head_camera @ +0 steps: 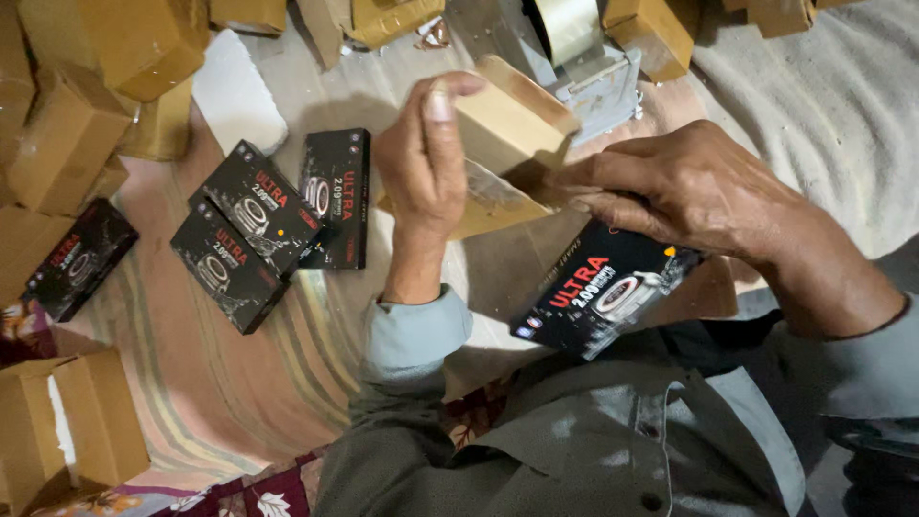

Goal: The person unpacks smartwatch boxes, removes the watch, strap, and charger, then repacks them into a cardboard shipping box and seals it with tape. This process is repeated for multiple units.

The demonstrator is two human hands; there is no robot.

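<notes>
My left hand grips a small brown cardboard box by its side, thumb up along the near edge, with a flap hanging open below. My right hand reaches in from the right, its fingertips at that open flap. Under its palm is a black printed product box, tilted, one end hidden beneath the hand. Whether the black box's end is inside the cardboard box cannot be seen.
Three more black product boxes lie together on a striped mat, and another lies at the left. Brown cardboard boxes are piled around the left and top. A metal tape dispenser stands behind, and a grey blanket lies at the right.
</notes>
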